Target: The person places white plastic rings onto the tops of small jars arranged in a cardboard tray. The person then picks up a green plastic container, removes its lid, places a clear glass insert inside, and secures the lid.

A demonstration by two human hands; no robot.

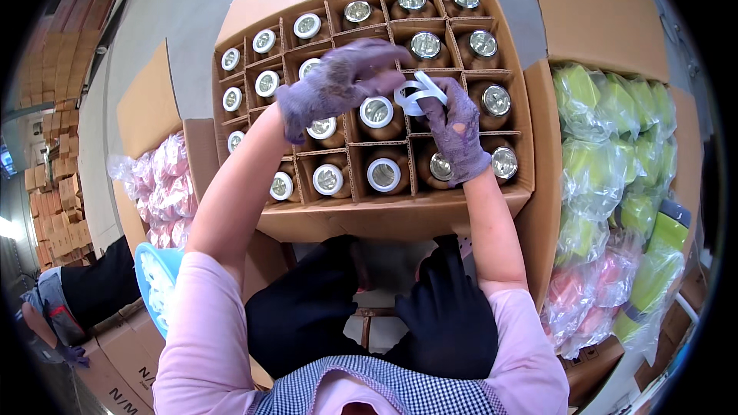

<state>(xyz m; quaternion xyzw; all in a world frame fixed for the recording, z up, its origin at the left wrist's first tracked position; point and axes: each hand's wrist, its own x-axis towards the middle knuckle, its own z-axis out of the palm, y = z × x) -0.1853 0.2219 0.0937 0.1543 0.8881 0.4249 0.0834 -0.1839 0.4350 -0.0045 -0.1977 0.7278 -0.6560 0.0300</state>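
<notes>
A cardboard box (369, 219) split by cardboard dividers stands before me, with upright containers with shiny round tops in its compartments. Those on the left and near middle, such as one container (377, 111), have a white ring around the top. On the right, a container (496, 100) shows a bare silver top. My right hand (461, 134), in a purple-grey glove, pinches a few loose white rings (420, 94) above a middle compartment. Beside them my left hand (346, 81), gloved alike, hovers over the dividers with its fingers stretched out and nothing visible in them.
A light-blue basin (144, 261) of white pieces sits at my left. Open cartons hold bagged pink items (165, 184) at left and bagged green items (592, 161) at right. Another person's gloved hand (73, 355) shows at lower left. Stacked cartons (61, 200) stand farther off.
</notes>
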